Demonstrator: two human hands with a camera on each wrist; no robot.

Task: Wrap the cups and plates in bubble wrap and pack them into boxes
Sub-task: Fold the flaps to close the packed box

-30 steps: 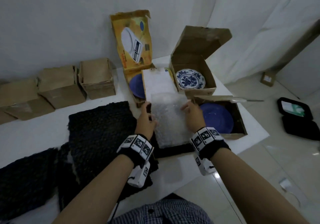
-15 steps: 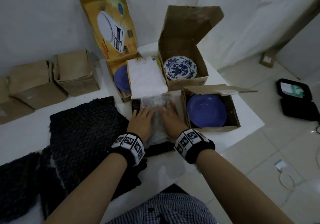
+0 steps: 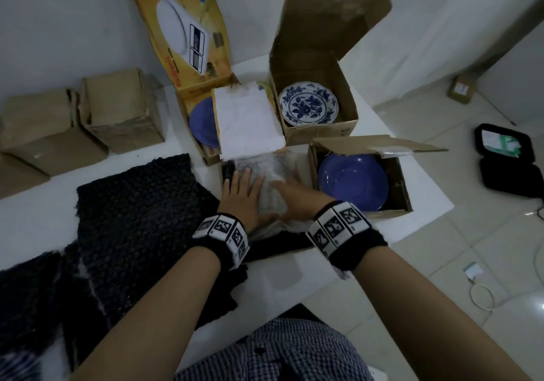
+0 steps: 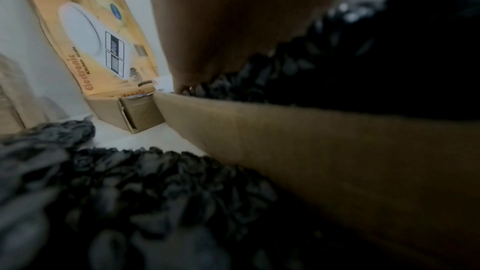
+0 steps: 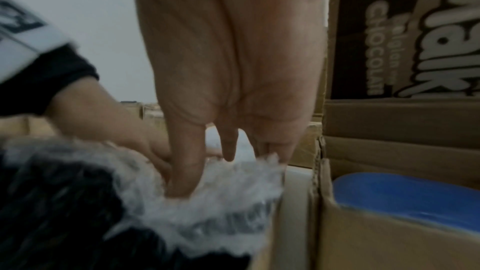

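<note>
Both hands are now pressing flat where a second ago they were holding the bubble wrap [image 3: 266, 180] up. Left hand [image 3: 241, 193] and right hand [image 3: 294, 199], fingers straight and gripping nothing, are flattening it into the open box [image 3: 297, 171] on the tabletop [image 3: 412, 210]. Light and springy, it is probably best handled by its edges.

- Clear bubble wrap [image 3: 266, 174] – crinkled, faintly shiny plastic – is seen in a matt cardboard box [image 4: 324, 151].
- Glossy glazed ceramic is shown by the blue plate [image 3: 353, 180].
- Dark, nubbly padding [image 3: 138, 210] is laid on the smooth white table [image 3: 294, 280].
</note>
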